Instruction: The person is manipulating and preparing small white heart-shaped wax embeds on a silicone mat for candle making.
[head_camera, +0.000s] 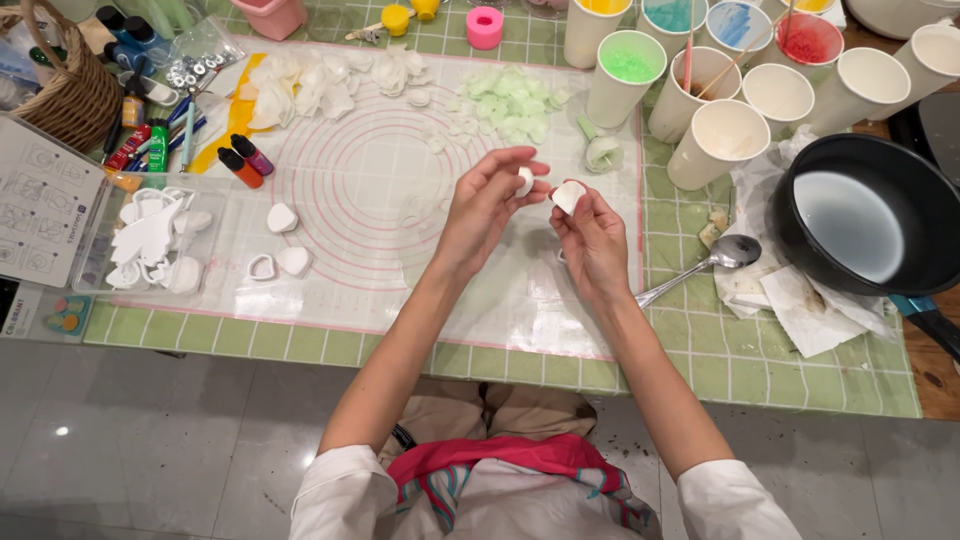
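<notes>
My left hand (490, 198) is raised over a translucent silicone mat (370, 200) with pink circles and pinches a small white rounded piece (525, 181) between thumb and fingers. Just to its right, my right hand (590, 228) holds a thin white petal-shaped piece (568, 195) at the fingertips. The two pieces are close together, almost touching. White petals (320, 85) lie in a heap at the mat's far left, pale green petals (505, 100) further right.
Several paper cups (715, 140) with coloured contents stand at the back right. A black pot (860, 215) sits on crumpled paper at the right, a spoon (715, 260) beside it. White cutters (280, 217), a tray of shapes (150, 240), small colour bottles (240, 160) and a wicker basket (65, 85) are at the left.
</notes>
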